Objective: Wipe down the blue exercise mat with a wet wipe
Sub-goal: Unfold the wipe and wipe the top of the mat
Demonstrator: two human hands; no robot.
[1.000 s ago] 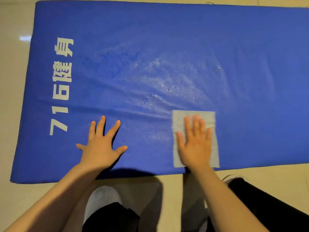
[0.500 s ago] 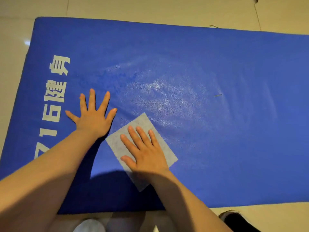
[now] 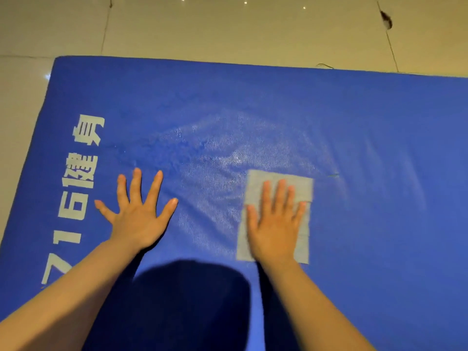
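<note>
Mid-wipe, my flat right hand [image 3: 274,224] presses the pale rectangular wet wipe [image 3: 302,188] onto the blue foam exercise mat [image 3: 379,148], splayed left hand [image 3: 138,214] bracing, holding nothing; next I'd sweep rightward.

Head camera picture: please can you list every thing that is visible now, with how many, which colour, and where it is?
exercise mat: one, blue, flat on the floor, fills most of the view.
printed lettering: one line, white, along the mat's left end.
wet wipe: one, pale grey, flat on the mat right of centre, under the right hand.
shiny streaks: one patch, whitish sheen, middle of the mat between the hands and beyond them.
floor tiles: several, beige, beyond and left of the mat.
dark mark: one, blackish, on a tile seam at top right.
shadow: one, dark, near edge of the mat between the arms.
left hand: one, fingers spread, flat on the mat beside the lettering.
right hand: one, flat, presses the wipe.
</note>
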